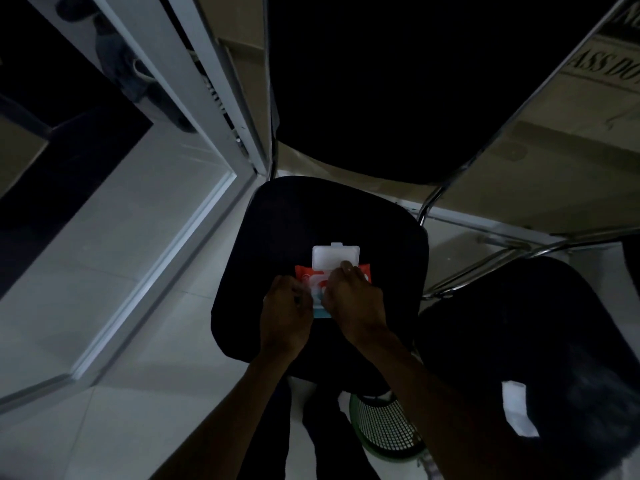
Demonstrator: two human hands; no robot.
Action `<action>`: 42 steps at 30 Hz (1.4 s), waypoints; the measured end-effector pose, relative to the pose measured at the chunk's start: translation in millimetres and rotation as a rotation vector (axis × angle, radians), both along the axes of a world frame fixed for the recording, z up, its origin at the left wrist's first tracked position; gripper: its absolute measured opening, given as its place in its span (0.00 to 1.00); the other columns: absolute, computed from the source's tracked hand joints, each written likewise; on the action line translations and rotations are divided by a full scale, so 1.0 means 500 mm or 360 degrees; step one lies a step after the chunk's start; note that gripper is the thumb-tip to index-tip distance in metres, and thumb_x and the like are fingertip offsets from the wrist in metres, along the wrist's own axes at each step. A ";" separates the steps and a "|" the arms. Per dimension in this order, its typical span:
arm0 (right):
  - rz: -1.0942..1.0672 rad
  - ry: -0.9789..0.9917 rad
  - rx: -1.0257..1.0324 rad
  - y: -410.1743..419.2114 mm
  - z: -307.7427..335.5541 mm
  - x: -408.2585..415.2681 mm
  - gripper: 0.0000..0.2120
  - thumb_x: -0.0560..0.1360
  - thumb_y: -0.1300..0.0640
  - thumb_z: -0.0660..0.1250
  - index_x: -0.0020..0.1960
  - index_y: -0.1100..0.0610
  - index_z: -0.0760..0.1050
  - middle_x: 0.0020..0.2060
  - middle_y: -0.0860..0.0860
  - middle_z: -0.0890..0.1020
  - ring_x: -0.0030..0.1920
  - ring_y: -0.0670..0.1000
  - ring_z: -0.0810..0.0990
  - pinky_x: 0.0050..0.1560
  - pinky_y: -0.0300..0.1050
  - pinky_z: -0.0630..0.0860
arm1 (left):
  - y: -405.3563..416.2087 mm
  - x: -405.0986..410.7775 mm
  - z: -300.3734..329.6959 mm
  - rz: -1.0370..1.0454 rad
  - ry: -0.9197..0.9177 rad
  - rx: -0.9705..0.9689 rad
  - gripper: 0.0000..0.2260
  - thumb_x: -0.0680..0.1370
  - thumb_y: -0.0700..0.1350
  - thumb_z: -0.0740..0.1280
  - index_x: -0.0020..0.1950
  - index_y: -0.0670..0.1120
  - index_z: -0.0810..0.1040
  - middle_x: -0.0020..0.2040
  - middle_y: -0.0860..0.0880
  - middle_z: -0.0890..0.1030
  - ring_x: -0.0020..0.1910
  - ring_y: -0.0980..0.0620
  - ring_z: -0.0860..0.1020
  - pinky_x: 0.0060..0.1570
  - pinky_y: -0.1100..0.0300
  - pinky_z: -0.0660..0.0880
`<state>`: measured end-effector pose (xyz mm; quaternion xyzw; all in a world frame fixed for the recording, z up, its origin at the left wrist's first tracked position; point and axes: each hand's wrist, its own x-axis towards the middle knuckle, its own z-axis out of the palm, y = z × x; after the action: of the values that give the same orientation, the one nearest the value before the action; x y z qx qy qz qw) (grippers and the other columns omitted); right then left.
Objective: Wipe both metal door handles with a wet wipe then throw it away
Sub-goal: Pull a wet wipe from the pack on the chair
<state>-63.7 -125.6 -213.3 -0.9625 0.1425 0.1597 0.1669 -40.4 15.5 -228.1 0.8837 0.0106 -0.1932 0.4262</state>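
Note:
A red and blue pack of wet wipes [300, 274] lies on the black seat of a chair [277, 220], its white flip lid [335, 257] standing open. My left hand [285, 311] holds the pack's near left side with curled fingers. My right hand [351, 294] reaches over the pack's opening, and its fingertips pinch a white wipe [343, 265] at the opening. No door handle is in view.
A green mesh waste basket [384, 431] stands on the floor under the chair's near edge. A second black chair [519, 323] sits to the right with a white sheet [517, 412] on it. A glass door with a white frame [194, 84] rises at the left.

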 end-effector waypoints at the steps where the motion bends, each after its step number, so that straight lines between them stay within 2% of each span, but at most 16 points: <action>1: -0.0032 -0.0018 0.0078 -0.006 -0.004 -0.003 0.13 0.76 0.51 0.73 0.53 0.60 0.80 0.57 0.55 0.82 0.54 0.54 0.84 0.43 0.53 0.85 | -0.001 -0.001 0.003 0.0004 0.0004 0.0005 0.06 0.82 0.46 0.71 0.51 0.49 0.74 0.51 0.52 0.80 0.46 0.57 0.82 0.37 0.69 0.79; 4: -0.0115 -0.0074 0.0250 -0.017 0.002 -0.012 0.12 0.80 0.48 0.67 0.53 0.57 0.78 0.59 0.53 0.80 0.56 0.51 0.83 0.50 0.48 0.83 | -0.006 -0.002 0.006 0.0026 0.0004 0.0047 0.06 0.83 0.45 0.71 0.51 0.49 0.74 0.50 0.51 0.80 0.47 0.56 0.82 0.37 0.72 0.78; 6: -0.0183 -0.0091 0.0346 -0.022 0.010 -0.014 0.11 0.80 0.49 0.67 0.51 0.57 0.77 0.56 0.52 0.80 0.55 0.50 0.82 0.50 0.44 0.81 | -0.009 -0.004 0.007 0.0020 -0.0016 0.0104 0.05 0.83 0.47 0.70 0.53 0.47 0.75 0.50 0.51 0.81 0.46 0.56 0.82 0.36 0.71 0.77; 9: -0.0283 -0.0093 0.0502 -0.029 0.016 -0.017 0.08 0.79 0.53 0.68 0.47 0.57 0.74 0.52 0.53 0.78 0.53 0.53 0.80 0.50 0.48 0.81 | -0.013 -0.009 0.012 0.0007 -0.0057 0.0175 0.06 0.84 0.48 0.68 0.54 0.46 0.75 0.50 0.51 0.81 0.46 0.55 0.82 0.36 0.69 0.78; 12: -0.0357 -0.0110 0.0596 -0.035 0.023 -0.024 0.09 0.78 0.56 0.68 0.45 0.54 0.68 0.48 0.52 0.76 0.50 0.54 0.79 0.49 0.52 0.80 | -0.019 -0.014 0.016 -0.0006 -0.0084 0.0243 0.07 0.84 0.48 0.68 0.54 0.45 0.75 0.51 0.48 0.81 0.47 0.52 0.83 0.39 0.59 0.84; 14: -0.0375 -0.0113 0.0612 -0.038 0.024 -0.027 0.08 0.78 0.56 0.67 0.45 0.54 0.67 0.46 0.50 0.74 0.47 0.51 0.77 0.46 0.50 0.79 | -0.022 -0.014 0.016 -0.0003 -0.0078 0.0272 0.08 0.84 0.49 0.68 0.54 0.45 0.74 0.52 0.48 0.81 0.48 0.50 0.84 0.39 0.55 0.85; 17: -0.0465 -0.0092 0.0684 -0.038 0.023 -0.032 0.08 0.78 0.56 0.67 0.46 0.53 0.67 0.45 0.48 0.75 0.45 0.49 0.77 0.44 0.45 0.77 | -0.024 -0.015 0.014 -0.0029 -0.0065 0.0282 0.09 0.84 0.50 0.66 0.56 0.45 0.74 0.54 0.48 0.80 0.51 0.49 0.84 0.40 0.56 0.85; 20: -0.0750 -0.0051 0.0844 -0.033 0.027 -0.034 0.05 0.80 0.53 0.66 0.48 0.51 0.69 0.46 0.47 0.78 0.46 0.49 0.81 0.47 0.47 0.82 | -0.026 -0.012 0.014 -0.0102 -0.0113 0.0312 0.08 0.84 0.48 0.65 0.57 0.43 0.75 0.57 0.46 0.78 0.55 0.47 0.83 0.40 0.54 0.85; 24: -0.1189 -0.0137 0.1098 -0.024 0.029 -0.021 0.03 0.81 0.55 0.64 0.51 0.55 0.73 0.47 0.52 0.81 0.47 0.53 0.83 0.48 0.55 0.83 | -0.034 -0.008 0.021 -0.0116 -0.0106 0.0394 0.06 0.85 0.45 0.64 0.55 0.42 0.74 0.57 0.45 0.76 0.56 0.46 0.81 0.42 0.50 0.84; 25: -0.1255 -0.0167 0.1164 -0.025 0.029 -0.018 0.03 0.81 0.56 0.64 0.51 0.56 0.73 0.46 0.53 0.81 0.46 0.54 0.83 0.46 0.53 0.83 | -0.036 -0.009 0.022 -0.0125 -0.0111 0.0417 0.06 0.85 0.45 0.64 0.55 0.42 0.74 0.57 0.45 0.76 0.56 0.46 0.80 0.43 0.50 0.84; 27: -0.1351 -0.0207 0.1281 -0.030 0.039 -0.012 0.03 0.82 0.59 0.63 0.51 0.58 0.73 0.44 0.53 0.80 0.42 0.52 0.82 0.38 0.42 0.81 | -0.037 -0.010 0.024 -0.0134 -0.0121 0.0443 0.06 0.85 0.45 0.64 0.56 0.42 0.74 0.57 0.45 0.77 0.56 0.46 0.80 0.43 0.50 0.84; 29: -0.1442 -0.0285 0.1368 -0.038 0.053 -0.007 0.04 0.83 0.61 0.61 0.49 0.59 0.73 0.40 0.52 0.78 0.38 0.49 0.79 0.33 0.36 0.77 | -0.037 -0.011 0.023 -0.0133 -0.0121 0.0449 0.06 0.84 0.46 0.64 0.56 0.43 0.74 0.57 0.46 0.77 0.56 0.47 0.80 0.43 0.50 0.84; 31: -0.1556 -0.0367 0.1378 -0.053 0.062 -0.001 0.08 0.84 0.61 0.60 0.47 0.57 0.73 0.38 0.52 0.77 0.37 0.48 0.76 0.33 0.36 0.74 | -0.035 -0.010 0.020 -0.0155 -0.0142 0.0441 0.06 0.84 0.45 0.65 0.57 0.43 0.75 0.58 0.46 0.77 0.57 0.47 0.80 0.44 0.50 0.84; 35: -0.1884 -0.0383 0.1550 -0.104 0.070 0.023 0.15 0.85 0.55 0.58 0.41 0.57 0.73 0.36 0.55 0.78 0.38 0.53 0.77 0.43 0.48 0.77 | -0.035 -0.008 0.014 -0.0175 -0.0129 0.0469 0.07 0.84 0.45 0.66 0.59 0.42 0.75 0.59 0.45 0.77 0.58 0.46 0.80 0.46 0.49 0.84; 38: -0.1829 -0.0335 0.1610 -0.138 0.082 0.029 0.17 0.85 0.53 0.58 0.44 0.63 0.75 0.40 0.60 0.78 0.42 0.57 0.78 0.47 0.54 0.78 | -0.038 -0.005 0.021 -0.0154 -0.0109 0.0474 0.08 0.84 0.45 0.66 0.58 0.42 0.75 0.58 0.44 0.77 0.57 0.45 0.80 0.46 0.47 0.84; 42: -0.1906 -0.0357 0.1588 -0.159 0.101 0.021 0.16 0.85 0.55 0.59 0.41 0.60 0.75 0.35 0.57 0.77 0.36 0.52 0.76 0.38 0.44 0.74 | -0.046 -0.009 0.046 -0.0029 -0.0151 0.0344 0.09 0.83 0.50 0.67 0.56 0.44 0.74 0.55 0.46 0.76 0.54 0.47 0.81 0.44 0.48 0.84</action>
<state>-53.3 -204.9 -162.7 -0.5436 0.5307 -0.0104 0.6502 -44.9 -7.8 -205.0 0.9328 0.0032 -0.1527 0.3265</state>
